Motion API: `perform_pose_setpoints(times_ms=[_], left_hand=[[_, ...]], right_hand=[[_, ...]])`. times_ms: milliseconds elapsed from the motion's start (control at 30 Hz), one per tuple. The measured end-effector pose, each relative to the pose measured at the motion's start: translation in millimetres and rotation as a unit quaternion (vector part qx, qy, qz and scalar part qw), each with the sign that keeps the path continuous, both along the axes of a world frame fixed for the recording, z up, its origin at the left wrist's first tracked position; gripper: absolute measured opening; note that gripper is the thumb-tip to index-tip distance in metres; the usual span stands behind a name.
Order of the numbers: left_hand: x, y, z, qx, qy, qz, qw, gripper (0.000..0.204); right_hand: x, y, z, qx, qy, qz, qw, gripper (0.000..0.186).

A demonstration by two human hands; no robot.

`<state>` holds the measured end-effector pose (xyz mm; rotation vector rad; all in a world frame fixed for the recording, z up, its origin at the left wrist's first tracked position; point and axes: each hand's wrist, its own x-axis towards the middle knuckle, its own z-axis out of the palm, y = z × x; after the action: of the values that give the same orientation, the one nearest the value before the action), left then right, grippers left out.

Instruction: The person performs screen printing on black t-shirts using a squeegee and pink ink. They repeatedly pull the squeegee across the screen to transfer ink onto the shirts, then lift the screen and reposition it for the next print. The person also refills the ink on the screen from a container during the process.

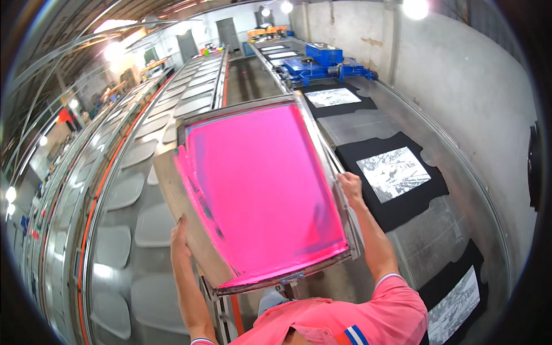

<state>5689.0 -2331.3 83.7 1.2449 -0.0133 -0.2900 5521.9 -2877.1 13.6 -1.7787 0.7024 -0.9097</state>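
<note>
A screen printing frame point(309, 129) is held up in front of my body, tilted, its metal rails around a mesh coated in bright pink ink point(259, 184). Along its left side runs a plain tan strip point(187, 207) with pink smears at its inner border. My left hand point(179, 237) grips the outer edge of that strip; part of its fingers is hidden beneath. On the opposite rail, my right hand point(351, 187) is closed around the metal. Just beyond it, a black fabric piece point(353, 154) with a white-and-grey print point(394, 172) lies flat on the right-hand table.
More printed black pieces point(368, 104) lie along the right table point(437, 224), beside a grey wall point(460, 86). A blue machine point(322, 62) straddles that table farther off. Left of me, a long table carries rows of grey, rounded panels point(158, 224), edged by an orange strip point(99, 201).
</note>
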Motion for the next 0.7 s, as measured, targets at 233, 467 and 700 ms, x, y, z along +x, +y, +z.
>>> perform_pose_setpoints(times_ms=[233,467,700], left_hand=[[56,-38,-10,-0.012,0.017,0.029,0.999,0.064],[295,-140,-18,0.029,-0.025,0.049,0.998,0.069],[468,-191,-2,0.047,-0.024,0.12,0.991,0.063]], right_hand=[[45,-17,11,-0.009,0.087,-0.03,0.996,0.039],[301,-118,28,0.001,0.064,-0.041,0.997,0.034],[587,-185,40,-0.034,0.057,0.079,0.995,0.035]])
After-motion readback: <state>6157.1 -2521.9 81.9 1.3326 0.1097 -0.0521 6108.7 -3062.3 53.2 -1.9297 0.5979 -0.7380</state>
